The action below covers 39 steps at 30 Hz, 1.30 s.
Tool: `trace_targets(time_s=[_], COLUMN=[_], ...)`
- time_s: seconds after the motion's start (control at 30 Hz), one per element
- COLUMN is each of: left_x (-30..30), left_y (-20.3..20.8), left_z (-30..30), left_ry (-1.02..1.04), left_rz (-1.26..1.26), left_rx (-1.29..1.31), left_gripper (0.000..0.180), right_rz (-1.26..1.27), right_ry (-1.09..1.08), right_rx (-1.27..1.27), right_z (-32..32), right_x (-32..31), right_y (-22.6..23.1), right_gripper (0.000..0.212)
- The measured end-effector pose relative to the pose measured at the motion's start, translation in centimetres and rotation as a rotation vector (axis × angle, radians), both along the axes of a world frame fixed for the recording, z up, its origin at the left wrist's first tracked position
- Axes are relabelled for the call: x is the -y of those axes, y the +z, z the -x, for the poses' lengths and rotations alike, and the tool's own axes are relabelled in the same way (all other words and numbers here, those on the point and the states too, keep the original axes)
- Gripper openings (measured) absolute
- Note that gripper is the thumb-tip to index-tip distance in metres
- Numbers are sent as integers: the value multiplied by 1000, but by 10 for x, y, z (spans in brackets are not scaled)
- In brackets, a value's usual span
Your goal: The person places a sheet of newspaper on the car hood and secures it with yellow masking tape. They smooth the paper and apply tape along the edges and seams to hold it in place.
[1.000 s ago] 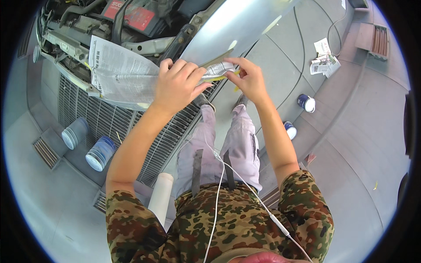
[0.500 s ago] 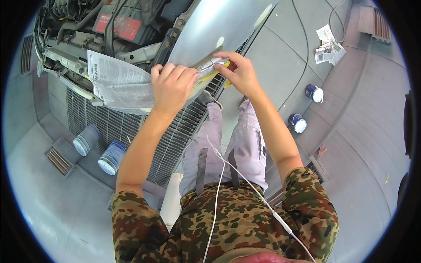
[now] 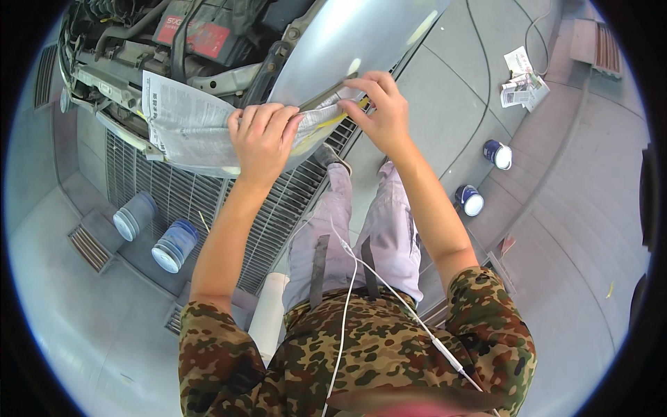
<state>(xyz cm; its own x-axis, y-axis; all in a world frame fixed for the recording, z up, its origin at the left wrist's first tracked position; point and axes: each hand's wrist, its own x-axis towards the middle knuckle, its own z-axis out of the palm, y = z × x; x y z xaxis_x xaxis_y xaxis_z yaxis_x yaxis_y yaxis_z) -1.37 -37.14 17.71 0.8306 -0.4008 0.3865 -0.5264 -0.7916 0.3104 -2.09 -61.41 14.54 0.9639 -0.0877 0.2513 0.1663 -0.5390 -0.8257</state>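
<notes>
A sheet of newspaper (image 3: 191, 128) lies along the front edge of a silvery car body panel (image 3: 326, 59), its right part creased into a narrow strip. My left hand (image 3: 262, 142) is closed over the paper's upper edge, fingers curled and thumb against it. At the right end of the strip, my right hand (image 3: 383, 115) has thumb and forefinger on either side of the paper; its other fingers are bent. Yellow masking tape (image 3: 333, 122) runs along the strip's lower edge, partly hidden by the right hand. Pale patches (image 3: 354, 67) mark the panel.
An open engine bay with a battery (image 3: 201, 35) is at the upper left. Below the car lies a floor grating (image 3: 194, 201). Two buckets (image 3: 175, 247) stand left; two paint cans (image 3: 470, 201) and loose papers (image 3: 522, 87) are right. A white roll (image 3: 267, 313) stands beside my leg.
My left hand has slid a little left along the newspaper, baring more of the creased strip. The right hand's fingers are somewhat more spread. The view has shifted slightly.
</notes>
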Motion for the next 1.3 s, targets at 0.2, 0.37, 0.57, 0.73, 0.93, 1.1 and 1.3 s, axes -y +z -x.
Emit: trace_targets(time_s=[0.2,0.37,0.57,0.73,0.93,1.1,1.3], left_x=[-44,-78,-83,-84,-84,-82,-80], left_y=[-2,-6,-19,-24,-24,-21,-21], left_z=[15,29,26,16,2,-2,-3], left_ry=[25,12,-55,-104,-179,-180,-197], left_rz=[85,131,52,59,109,110,108], left_rx=[74,98,48,15,-10,-22,-39], left_gripper=[35,39,40,44,45,44,37], right_rz=[113,76,133,184,189,188,174], right_ry=[162,207,231,206,194,199,196], right_rx=[250,128,79,42,8,8,32], right_z=[24,24,24,25,21,19,19], right_x=[-38,-74,-89,-98,-100,-104,-105], right_y=[16,19,21,20,18,19,20], right_gripper=[28,27,29,26,20,16,12])
